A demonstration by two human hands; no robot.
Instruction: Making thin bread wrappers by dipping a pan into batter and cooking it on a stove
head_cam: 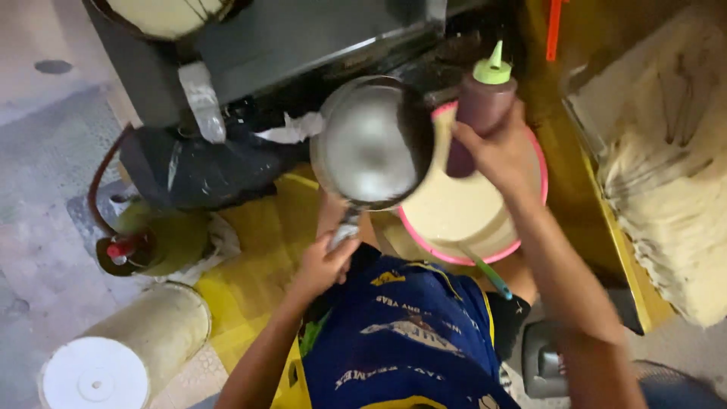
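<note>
Two hands at work: left hand (324,263) grips the handle of a metal pan (369,142), its handle running back toward the body; right hand (496,151) clasps a squeeze bottle (482,113), upright, just beside the pan's rim, over a pink bowl (530,235) of batter.

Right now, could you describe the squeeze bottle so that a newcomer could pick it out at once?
Find the pink-rimmed basin of pale batter at centre right. Above its far edge the right hand grips the squeeze bottle, beside the round metal pan. It alone is dark reddish-brown with a light green nozzle cap.
</note>
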